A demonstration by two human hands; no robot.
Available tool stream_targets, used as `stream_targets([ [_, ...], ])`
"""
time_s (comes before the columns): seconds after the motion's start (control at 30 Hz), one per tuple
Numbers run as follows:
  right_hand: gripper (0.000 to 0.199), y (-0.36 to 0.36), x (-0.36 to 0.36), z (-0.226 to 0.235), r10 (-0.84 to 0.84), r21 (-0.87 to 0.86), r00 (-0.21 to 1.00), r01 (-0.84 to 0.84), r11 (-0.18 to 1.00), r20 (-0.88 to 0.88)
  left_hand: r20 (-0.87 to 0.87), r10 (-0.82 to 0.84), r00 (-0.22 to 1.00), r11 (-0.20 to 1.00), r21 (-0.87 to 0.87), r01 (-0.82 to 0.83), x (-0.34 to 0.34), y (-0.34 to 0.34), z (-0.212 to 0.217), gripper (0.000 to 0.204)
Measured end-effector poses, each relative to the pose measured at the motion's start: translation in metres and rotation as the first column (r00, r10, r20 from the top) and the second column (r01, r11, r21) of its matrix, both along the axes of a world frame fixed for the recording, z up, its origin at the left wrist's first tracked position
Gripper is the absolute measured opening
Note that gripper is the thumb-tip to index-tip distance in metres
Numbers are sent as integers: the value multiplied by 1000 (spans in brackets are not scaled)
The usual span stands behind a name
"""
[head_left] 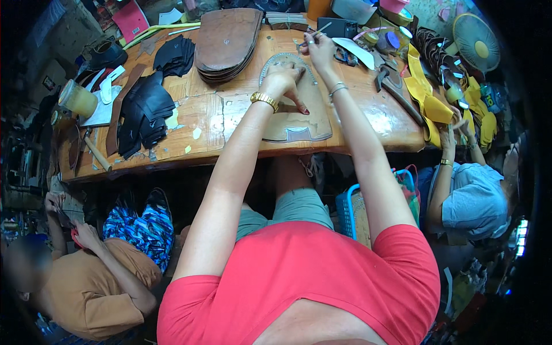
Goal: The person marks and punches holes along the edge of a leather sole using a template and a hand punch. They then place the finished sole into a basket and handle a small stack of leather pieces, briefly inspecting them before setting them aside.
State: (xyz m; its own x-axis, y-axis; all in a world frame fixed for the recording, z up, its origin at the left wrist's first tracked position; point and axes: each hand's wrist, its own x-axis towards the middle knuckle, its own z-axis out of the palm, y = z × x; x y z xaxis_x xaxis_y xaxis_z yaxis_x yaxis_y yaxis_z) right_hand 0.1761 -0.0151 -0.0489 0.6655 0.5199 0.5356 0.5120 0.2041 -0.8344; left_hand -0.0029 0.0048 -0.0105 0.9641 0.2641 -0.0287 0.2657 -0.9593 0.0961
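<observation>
A tan leather panel (313, 118) with a curved far end and a row of small marks along its rim lies on the table before me. My left hand (283, 80) rests palm down on it, thumb stretched out toward me, pressing it to the wood. Just beyond its far right edge, my right hand (319, 52) is closed in a pinch around a thin, stick-like tool (325, 26); its exact kind is too small to make out. A stack of brown leather panels (227, 43) of similar shape sits to the left of the panel.
Black leather pieces (146, 112) lie at the left, near a glue jar (78, 99) and a hammer (96, 150). At the right are scissors (347, 56), another hammer (399, 98) and yellow straps (428, 103). Co-workers sit at both sides; a blue basket (347, 210) stands below the table.
</observation>
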Motion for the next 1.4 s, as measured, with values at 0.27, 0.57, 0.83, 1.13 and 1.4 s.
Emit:
stream_targets([
  [0.27,21,0,-22,-28,-332,-90,891,375,923,309,32,31,999,999,-9,-30,-6,5,-8,126],
  [0.57,20,-7,-21,-26,-325,-126,923,355,926,205,74,94,993,976,-204,-77,-28,24,-14,106],
  [0.83,20,-4,-18,-29,-283,-94,865,350,932,415,127,71,989,968,-247,-38,-38,23,-11,103],
  [1.13,20,-2,-15,-28,-251,-116,878,323,939,408,131,47,990,964,-267,-10,-42,25,-15,107],
  [1.4,18,-2,-17,-28,-207,-99,852,288,952,481,114,15,993,972,-233,12,-44,21,-9,111],
])
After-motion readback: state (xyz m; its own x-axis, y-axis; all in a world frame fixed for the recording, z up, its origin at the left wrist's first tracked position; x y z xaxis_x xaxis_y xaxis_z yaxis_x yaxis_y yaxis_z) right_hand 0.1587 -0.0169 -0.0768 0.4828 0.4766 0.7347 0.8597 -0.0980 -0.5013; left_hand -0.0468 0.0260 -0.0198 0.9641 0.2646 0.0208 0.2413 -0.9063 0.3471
